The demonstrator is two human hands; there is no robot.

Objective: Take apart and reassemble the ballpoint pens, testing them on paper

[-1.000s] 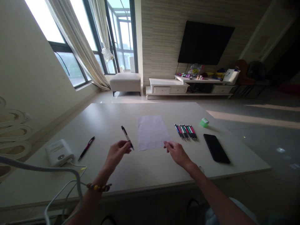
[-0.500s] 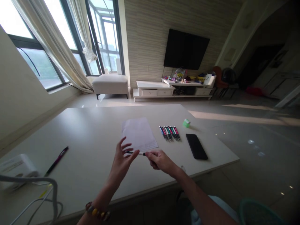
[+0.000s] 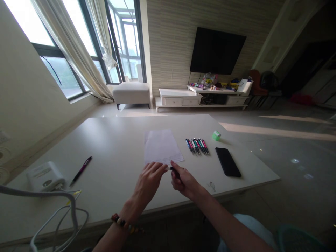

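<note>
Above the near part of the white table [image 3: 110, 154], both my hands meet on one pen [image 3: 170, 168]. My right hand [image 3: 183, 181] is closed round its dark end. My left hand [image 3: 148, 182] has its fingers pressed on the pen's pale end; most of the pen is hidden between the hands. Just beyond the fingers lies a white sheet of paper [image 3: 161, 146] with faint lines along its near edge.
A row of several coloured pens [image 3: 197, 145] lies right of the paper, then a black phone [image 3: 228, 161] and a small green object [image 3: 216, 135]. A dark magenta pen [image 3: 81, 170] and a white box [image 3: 45, 174] with cables sit at the left. A small clear piece [image 3: 212, 184] lies near the front edge.
A second ago my left hand alone held the pen up. It brought the pen to my right hand, which closed on it; now both hands grip it close together.
</note>
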